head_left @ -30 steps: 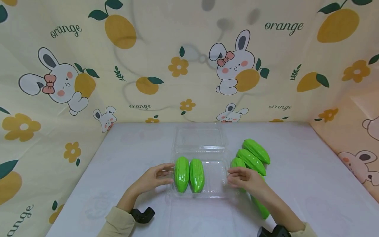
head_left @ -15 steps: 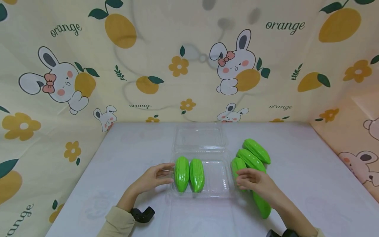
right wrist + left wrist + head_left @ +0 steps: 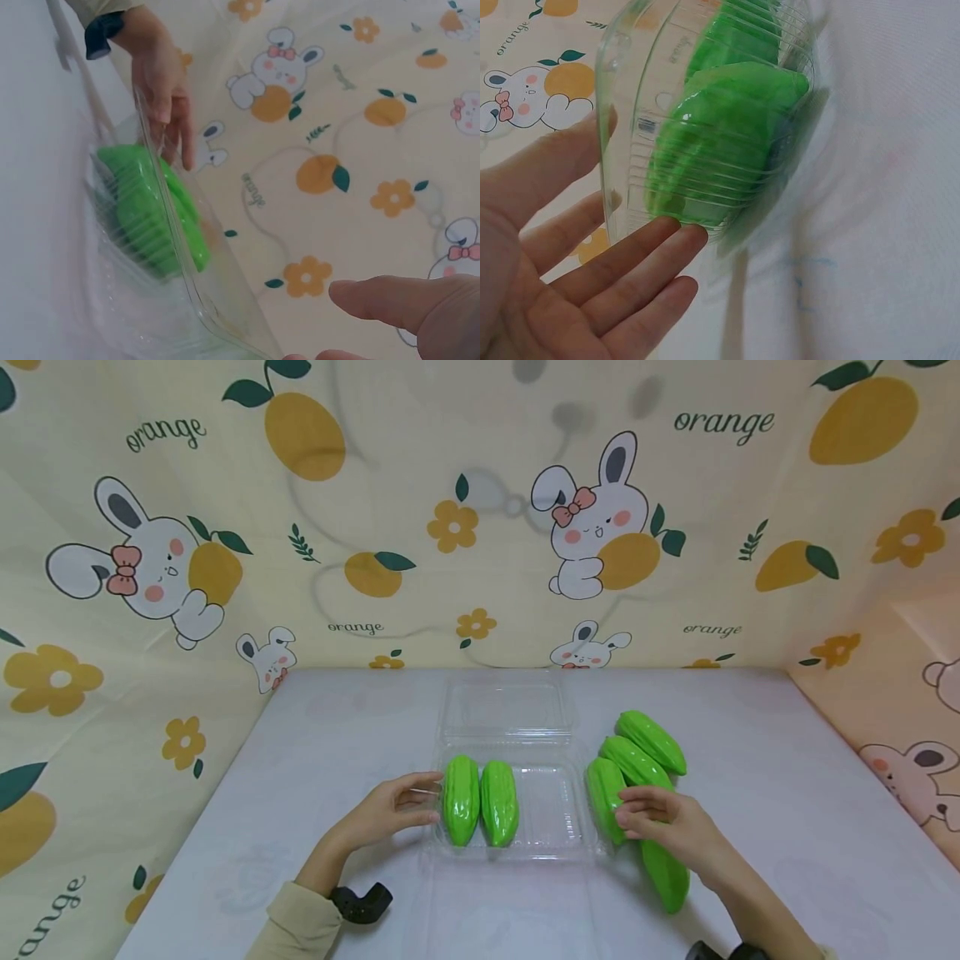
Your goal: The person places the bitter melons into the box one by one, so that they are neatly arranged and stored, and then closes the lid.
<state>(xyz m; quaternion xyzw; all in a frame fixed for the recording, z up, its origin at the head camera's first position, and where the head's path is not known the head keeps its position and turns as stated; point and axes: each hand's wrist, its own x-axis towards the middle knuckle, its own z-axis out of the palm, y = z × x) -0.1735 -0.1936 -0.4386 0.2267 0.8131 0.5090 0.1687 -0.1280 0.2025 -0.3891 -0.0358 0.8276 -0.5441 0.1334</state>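
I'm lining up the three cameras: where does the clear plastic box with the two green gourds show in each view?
Head: clear plastic box, centre of the table, between both hands.
Left wrist: upper middle, the left hand's fingers against its wall.
Right wrist: lower left.
Shared landmark: the two green gourds inside it.

My table and the cloth around it

I look down on a pale lilac-white table (image 3: 337, 735), evenly lit. A cream cloth backdrop (image 3: 420, 460) hangs behind it and along both sides, printed with white rabbits, yellow oranges, small flowers and the word "orange"; faint grey shadows fall across its upper middle.
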